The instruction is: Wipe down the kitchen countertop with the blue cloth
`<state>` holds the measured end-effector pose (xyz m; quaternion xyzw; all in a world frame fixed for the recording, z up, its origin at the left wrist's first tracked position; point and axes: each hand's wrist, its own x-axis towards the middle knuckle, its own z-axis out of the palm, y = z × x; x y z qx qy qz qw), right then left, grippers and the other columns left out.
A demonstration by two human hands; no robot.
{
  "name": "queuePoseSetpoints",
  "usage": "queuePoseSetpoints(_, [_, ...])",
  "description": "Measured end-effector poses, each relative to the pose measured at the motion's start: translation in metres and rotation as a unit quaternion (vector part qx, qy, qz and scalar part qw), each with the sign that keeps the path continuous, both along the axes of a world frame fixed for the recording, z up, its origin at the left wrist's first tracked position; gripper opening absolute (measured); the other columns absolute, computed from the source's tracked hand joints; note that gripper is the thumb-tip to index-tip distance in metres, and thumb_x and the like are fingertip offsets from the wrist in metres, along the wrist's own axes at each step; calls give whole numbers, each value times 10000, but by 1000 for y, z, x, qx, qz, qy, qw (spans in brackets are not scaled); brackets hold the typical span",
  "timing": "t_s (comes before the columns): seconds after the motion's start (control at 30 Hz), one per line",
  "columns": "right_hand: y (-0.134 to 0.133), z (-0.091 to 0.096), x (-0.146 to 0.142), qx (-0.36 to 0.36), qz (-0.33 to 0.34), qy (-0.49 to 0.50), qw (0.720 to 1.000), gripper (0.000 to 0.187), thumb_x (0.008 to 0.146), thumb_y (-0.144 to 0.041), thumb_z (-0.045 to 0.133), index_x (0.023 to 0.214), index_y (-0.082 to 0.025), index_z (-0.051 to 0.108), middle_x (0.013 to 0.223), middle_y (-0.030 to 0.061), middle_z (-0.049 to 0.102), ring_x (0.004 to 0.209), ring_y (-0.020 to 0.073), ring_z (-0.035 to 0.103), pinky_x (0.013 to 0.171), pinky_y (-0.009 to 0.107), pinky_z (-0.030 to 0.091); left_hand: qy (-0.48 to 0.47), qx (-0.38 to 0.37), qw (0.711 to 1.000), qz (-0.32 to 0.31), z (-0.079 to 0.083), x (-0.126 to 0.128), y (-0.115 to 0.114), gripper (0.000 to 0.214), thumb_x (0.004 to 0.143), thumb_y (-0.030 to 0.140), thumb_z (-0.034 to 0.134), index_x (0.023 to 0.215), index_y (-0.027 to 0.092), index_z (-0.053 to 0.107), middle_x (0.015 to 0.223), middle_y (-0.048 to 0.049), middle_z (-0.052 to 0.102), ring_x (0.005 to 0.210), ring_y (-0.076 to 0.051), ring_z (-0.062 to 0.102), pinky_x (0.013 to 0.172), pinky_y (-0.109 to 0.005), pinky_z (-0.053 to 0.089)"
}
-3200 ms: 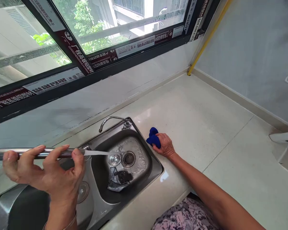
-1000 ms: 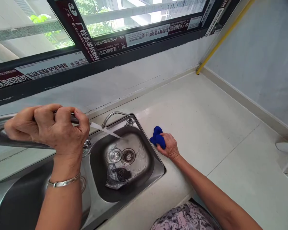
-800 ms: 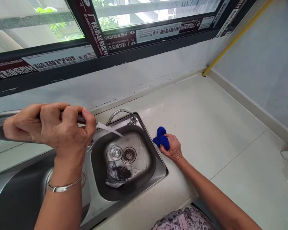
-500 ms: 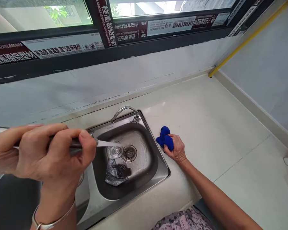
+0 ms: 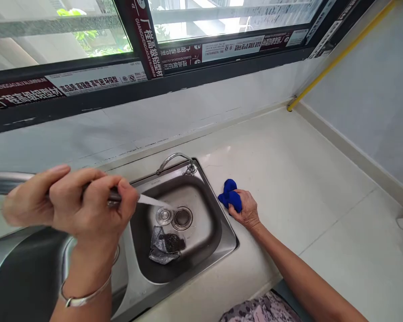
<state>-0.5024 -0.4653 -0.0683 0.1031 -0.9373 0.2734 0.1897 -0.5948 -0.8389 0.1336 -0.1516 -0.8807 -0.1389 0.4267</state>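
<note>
Gripping left hand (image 5: pixel 72 203): I had my fingers wrapped around a silver, tubular metal spout (image 5: pixel 8 182) at the left of the frame, with a thin silver bracelet (image 5: pixel 83 299) on my wrist.
White stream of water (image 5: pixel 152 201): it left the spout's tip beside my fingers and slanted down and right towards a round, dark drain (image 5: pixel 182 218) below the centre.
Bare right hand (image 5: pixel 246 208): I had it closed around a bunched, bright blue cloth (image 5: pixel 230 193), right of centre, over the glossy cream countertop (image 5: pixel 305 165).
Deep grey steel basin (image 5: pixel 201 235): it held the drain, and a round, silvery strainer (image 5: pixel 164 216) lay just left of that.
Crumpled silvery-grey cloth (image 5: pixel 159 255): it lay below the strainer, partly dark; I could not tell whether the dark part was separate.
Curved chrome tap (image 5: pixel 190 168): it stood beyond the basin, near the frame's centre.
Straight yellow pipe (image 5: pixel 342 51): it slanted from the upper right down to the countertop's far corner.
</note>
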Motion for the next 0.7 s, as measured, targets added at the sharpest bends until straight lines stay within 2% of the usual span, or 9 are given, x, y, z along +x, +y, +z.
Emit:
queuePoseSetpoints(0.1, [-1,-1,0,1,-2,6,1000,320,865,-335,598,1150,-190,583,1075,122,678,957,298,638,812,459,574,68,-116,990,51,0,-22,8,185,758,263,714,879,253,574,1019,-6,601,1253,-269,466,1034,-430,336])
queuePoseSetpoints(0.13, [-1,-1,0,2,-1,8,1000,321,864,-335,599,1150,-189,583,1075,123,677,956,298,636,812,459,574,66,-127,987,68,0,-28,12,197,762,271,714,894,261,568,1047,-4,609,1275,-266,453,1036,-428,343])
queuePoseSetpoints(0.2, [-1,-2,-1,3,-2,9,1000,320,858,-335,603,1143,-191,583,1071,122,677,951,293,632,811,455,572,56,-123,987,91,1,-39,21,191,788,276,702,931,273,576,1073,-10,617,1277,-274,450,1029,-449,350])
queuePoseSetpoints(0.3, [-2,-1,-1,-1,-2,8,1000,306,849,-327,612,1122,-193,584,1064,118,676,944,284,624,817,447,568,65,-97,990,85,2,-44,29,152,830,229,661,966,253,597,1074,-50,619,1253,-306,457,993,-490,351])
queuePoseSetpoints(0.37, [-3,0,-1,-3,-2,8,1000,306,850,-326,614,1123,-193,581,1060,117,674,944,283,622,819,446,566,67,-91,991,72,2,-40,28,174,824,229,655,993,246,615,1120,-66,628,1266,-318,452,1012,-511,349])
queuePoseSetpoints(0.43, [-4,0,-1,-4,-8,10,1000,319,854,-334,613,1138,-193,575,1053,116,673,935,283,624,808,445,567,66,-78,993,61,-3,-28,23,266,816,275,640,1082,260,628,1271,-68,607,1316,-328,437,1086,-553,337])
queuePoseSetpoints(0.5, [-5,0,-1,-2,-15,15,1000,330,857,-340,607,1150,-192,571,1046,116,675,922,281,626,795,441,568,75,-46,996,29,-14,-10,14,371,814,294,611,1184,266,610,1406,-70,546,1374,-342,419,1157,-599,308])
queuePoseSetpoints(0.57, [-5,0,-2,0,-17,16,1000,336,857,-343,603,1155,-190,568,1047,116,677,916,279,627,789,439,571,78,-32,996,-13,-33,14,1,429,796,242,615,1224,256,587,1423,-90,535,1414,-354,405,1174,-604,327])
queuePoseSetpoints(0.7, [-5,0,-2,0,-11,10,1000,333,851,-338,607,1145,-186,572,1055,119,680,933,283,626,804,445,572,15,-58,997,-50,-90,57,-29,468,727,77,680,1153,255,603,1212,-104,627,1308,-314,532,1080,-477,461])
